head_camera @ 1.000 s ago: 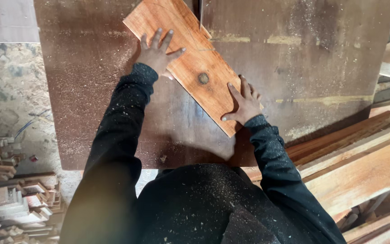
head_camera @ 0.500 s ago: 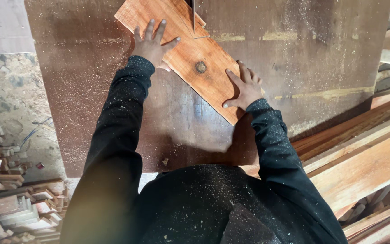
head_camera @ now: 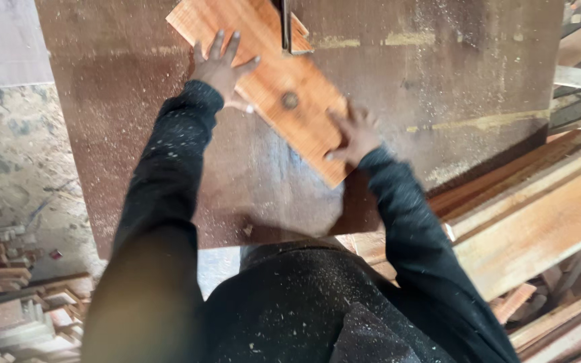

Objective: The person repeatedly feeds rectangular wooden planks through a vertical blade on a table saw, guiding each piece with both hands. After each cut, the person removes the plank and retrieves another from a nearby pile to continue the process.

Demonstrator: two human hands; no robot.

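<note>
Board (head_camera: 270, 74) lies flat, long axis running upper-left to lower-right, under left hand (head_camera: 220, 67) and right hand (head_camera: 356, 134), fingers spread, nothing clasped.

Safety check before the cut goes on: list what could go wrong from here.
1. The left hand lies flat on the board close beside the blade; a slip could carry fingers into it.
2. The board sits at an angle to the blade, so it may bind or kick back toward the right hand pressing its near end.
3. Sawdust covers the table, so the board could skid.
</note>
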